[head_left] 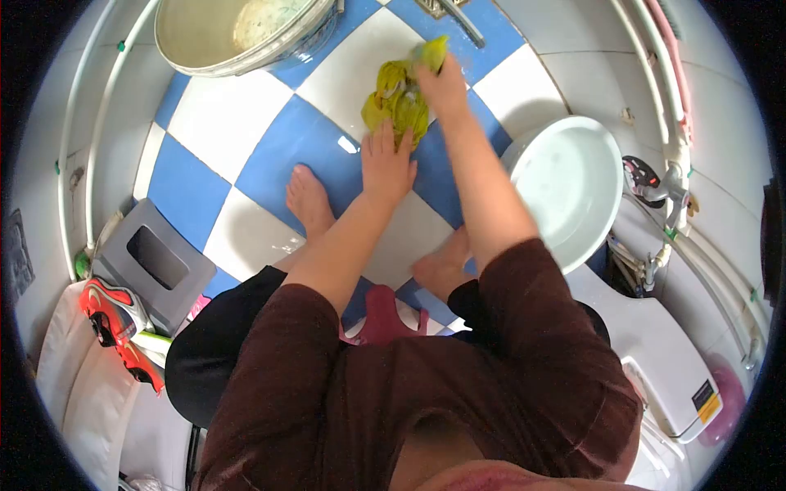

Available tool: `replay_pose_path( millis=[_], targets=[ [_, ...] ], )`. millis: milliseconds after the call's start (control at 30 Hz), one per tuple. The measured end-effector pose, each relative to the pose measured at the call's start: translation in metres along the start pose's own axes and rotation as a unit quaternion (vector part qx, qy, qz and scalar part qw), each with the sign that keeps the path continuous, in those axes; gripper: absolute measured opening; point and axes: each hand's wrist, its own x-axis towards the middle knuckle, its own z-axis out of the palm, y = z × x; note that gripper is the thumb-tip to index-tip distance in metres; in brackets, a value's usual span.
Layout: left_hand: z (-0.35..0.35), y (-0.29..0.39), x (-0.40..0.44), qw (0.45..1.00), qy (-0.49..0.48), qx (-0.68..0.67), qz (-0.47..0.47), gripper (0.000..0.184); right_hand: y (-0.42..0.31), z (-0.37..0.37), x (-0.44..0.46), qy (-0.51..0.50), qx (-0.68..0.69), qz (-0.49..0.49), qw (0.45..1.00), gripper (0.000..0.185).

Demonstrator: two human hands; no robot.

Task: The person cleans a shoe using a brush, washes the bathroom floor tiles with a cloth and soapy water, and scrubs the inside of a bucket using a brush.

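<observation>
A crumpled wet yellow cloth [399,106] lies bunched on the blue and white tiled floor [254,139]. My left hand [388,168] rests palm down at its near edge, with the fingers stretched out on the fabric. Just beyond, to the right, my right hand [444,86] is closed and slightly blurred. A yellow-green, packet-like piece [432,53] sticks out of its grip above the cloth. Whether this piece is separate from the cloth I cannot tell.
At the upper left stands a large bucket [201,61]. A pale basin [573,192] is right of my right forearm. A grey plastic stool [155,250] and orange shoes [119,327] sit at left. Pipes [667,82] line the right wall, and my bare foot [309,199] is near the cloth.
</observation>
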Motion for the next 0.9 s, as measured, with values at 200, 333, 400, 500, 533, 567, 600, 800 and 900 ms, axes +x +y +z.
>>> replay_pose_path(
  millis=[200, 333, 400, 500, 533, 567, 600, 800, 900],
  targets=[
    [0.027, -0.011, -0.005, 0.992, -0.117, 0.041, 0.002, 0.076, 0.019, 0.047, -0.026, -0.131, -0.416, -0.179, 0.882, 0.04],
    [0.014, -0.014, -0.003, 0.988, -0.151, 0.036, 0.0, 0.078, 0.025, 0.05, 0.064, 0.116, -0.336, -0.265, 0.896, 0.034],
    [0.011, -0.013, -0.004, 0.985, -0.167, 0.04, 0.003, 0.078, 0.028, 0.049, 0.047, 0.048, -0.279, -0.195, 0.939, 0.035],
    [0.025, -0.017, -0.002, 0.988, -0.145, 0.049, 0.011, 0.079, 0.014, 0.057, -0.056, -0.07, -0.402, -0.166, 0.898, 0.035],
    [0.048, -0.022, -0.006, 0.992, -0.111, 0.05, 0.02, 0.079, 0.014, 0.059, -0.05, -0.107, -0.421, -0.16, 0.886, 0.033],
    [0.061, -0.025, -0.011, 0.995, -0.08, 0.055, 0.028, 0.079, 0.013, 0.062, -0.044, -0.145, -0.436, -0.153, 0.875, 0.032],
    [0.028, -0.019, -0.003, 0.982, -0.187, 0.039, 0.001, 0.079, 0.01, 0.067, -0.039, -0.18, -0.447, -0.143, 0.864, 0.03],
    [0.014, -0.019, -0.005, 0.991, -0.133, 0.006, 0.016, 0.081, 0.018, 0.054, 0.038, 0.034, -0.311, -0.19, 0.93, 0.023],
    [0.034, -0.021, -0.006, 0.997, -0.077, -0.011, 0.012, 0.081, 0.018, 0.057, -0.047, -0.038, -0.356, -0.164, 0.919, 0.026]
  ],
)
